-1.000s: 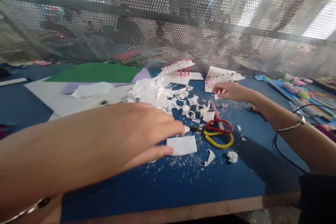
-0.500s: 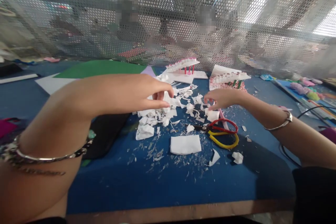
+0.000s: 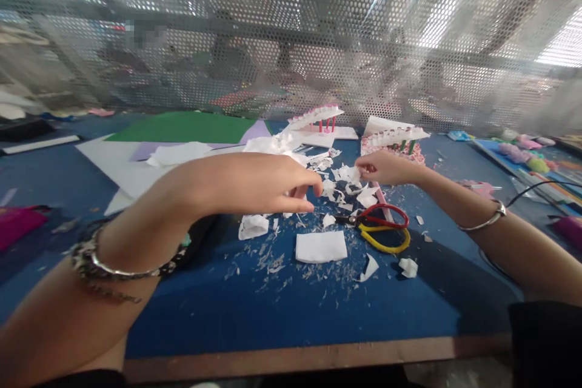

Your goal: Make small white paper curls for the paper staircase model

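My left hand (image 3: 254, 185) hovers low over a heap of white paper scraps (image 3: 273, 148) on the blue table (image 3: 282, 309), its fingers curled and pinched on some scraps. My right hand (image 3: 386, 168) is farther back, fingers pinched on a small white scrap (image 3: 348, 173). Red-and-yellow scissors (image 3: 379, 227) lie just in front of my right hand. A white paper rectangle (image 3: 321, 247) lies flat before the scissors, with fine shavings scattered around it.
Two small white models with pink and green posts (image 3: 318, 118) (image 3: 394, 136) stand at the back by a perforated metal screen (image 3: 291, 30). Green, lilac and white sheets (image 3: 182, 127) lie at the back left. Colourful craft items (image 3: 522, 154) sit at the right.
My left hand has dropped slightly and moved right over the scraps. My right hand has shifted back a little, still pinching paper. The view has tilted a bit.
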A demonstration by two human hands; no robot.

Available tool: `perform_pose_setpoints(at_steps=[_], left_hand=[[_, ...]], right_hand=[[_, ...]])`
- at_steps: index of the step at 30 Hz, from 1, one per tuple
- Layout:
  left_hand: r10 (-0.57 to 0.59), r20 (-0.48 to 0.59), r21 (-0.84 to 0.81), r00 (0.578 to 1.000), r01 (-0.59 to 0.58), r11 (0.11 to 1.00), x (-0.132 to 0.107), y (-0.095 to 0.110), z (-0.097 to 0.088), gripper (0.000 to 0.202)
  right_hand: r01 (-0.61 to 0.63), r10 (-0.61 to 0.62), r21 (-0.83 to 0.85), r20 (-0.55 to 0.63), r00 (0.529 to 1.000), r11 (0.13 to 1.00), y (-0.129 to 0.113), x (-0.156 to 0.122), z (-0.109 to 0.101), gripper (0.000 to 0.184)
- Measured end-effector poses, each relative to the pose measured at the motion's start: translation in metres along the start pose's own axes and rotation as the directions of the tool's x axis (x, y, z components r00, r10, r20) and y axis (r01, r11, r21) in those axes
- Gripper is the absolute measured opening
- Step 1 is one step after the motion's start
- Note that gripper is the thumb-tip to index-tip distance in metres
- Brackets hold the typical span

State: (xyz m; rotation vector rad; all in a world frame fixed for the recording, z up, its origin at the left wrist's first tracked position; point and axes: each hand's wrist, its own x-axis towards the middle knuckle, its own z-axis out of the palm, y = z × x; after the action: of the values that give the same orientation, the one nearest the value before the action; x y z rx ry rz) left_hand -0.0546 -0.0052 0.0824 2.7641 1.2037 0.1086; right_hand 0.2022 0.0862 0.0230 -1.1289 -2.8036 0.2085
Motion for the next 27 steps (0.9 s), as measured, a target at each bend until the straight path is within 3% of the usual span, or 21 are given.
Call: perform_pose_setpoints(at_steps=[1, 3, 5, 8, 11, 13, 16, 20, 23, 25, 27], left_hand=[[0.035, 0.097, -0.006, 0.995, -0.035, 0.999, 0.001, 0.002, -0.002, 0.026], [0.068, 0.167, -0.005, 0.984, -0.069, 0.998, 0.003, 0.001, -0.006, 0.028], [0.035, 0.092, 0.032, 0.995, -0.038, 0.999, 0.004, -0.003, -0.006, 0.03], [-0.045, -0.103, 0.058, 0.994, 0.052, 0.997, 0.01, -0.011, 0.004, 0.037], [-0.093, -0.267, -0.09, 0.959, 0.071, 0.993, 0.027, -0.014, 0.021, 0.059], [-0.106, -0.322, -0.235, 0.941, 0.029, 0.972, 0.044, -0.013, 0.032, 0.06], [-0.095, -0.314, -0.362, 0.945, -0.027, 0.932, 0.072, -0.013, 0.043, 0.057], [-0.053, -0.523, -0.185, 0.851, -0.053, 0.981, 0.096, -0.022, 0.045, 0.041], [-0.05, -0.579, -0.142, 0.814, -0.041, 0.989, 0.101, -0.036, 0.036, 0.04], [-0.129, -0.593, -0.125, 0.795, 0.068, 0.99, 0.099, -0.051, 0.028, 0.038], [-0.226, -0.639, -0.084, 0.736, 0.225, 0.971, 0.094, -0.07, 0.018, 0.036]], right_hand=[[-0.019, 0.019, 0.008, -0.05, 0.999, 1.0, 0.0, 0.001, -0.002, 0.011], [-0.048, 0.051, 0.029, -0.128, 0.99, 0.998, 0.001, 0.004, -0.006, 0.014], [-0.061, 0.068, 0.045, -0.171, 0.983, 0.997, 0.0, 0.007, -0.009, 0.016], [-0.061, 0.072, 0.058, -0.197, 0.978, 0.996, -0.004, 0.013, -0.014, 0.022], [-0.051, 0.062, 0.056, -0.216, 0.974, 0.997, -0.013, 0.019, -0.019, 0.025], [-0.043, 0.049, 0.034, -0.223, 0.974, 0.998, -0.022, 0.023, -0.022, 0.024], [-0.023, 0.021, -0.008, -0.227, 0.974, 1.0, -0.034, 0.028, -0.027, 0.017], [-0.023, 0.016, -0.025, -0.266, 0.964, 0.999, -0.042, 0.027, -0.034, 0.019], [-0.06, 0.05, -0.025, -0.282, 0.958, 0.998, -0.032, 0.024, -0.033, 0.017], [-0.096, 0.082, -0.034, -0.287, 0.954, 0.995, -0.019, 0.021, -0.028, 0.021], [-0.13, 0.11, -0.049, -0.291, 0.95, 0.99, -0.004, 0.017, -0.021, 0.027]])
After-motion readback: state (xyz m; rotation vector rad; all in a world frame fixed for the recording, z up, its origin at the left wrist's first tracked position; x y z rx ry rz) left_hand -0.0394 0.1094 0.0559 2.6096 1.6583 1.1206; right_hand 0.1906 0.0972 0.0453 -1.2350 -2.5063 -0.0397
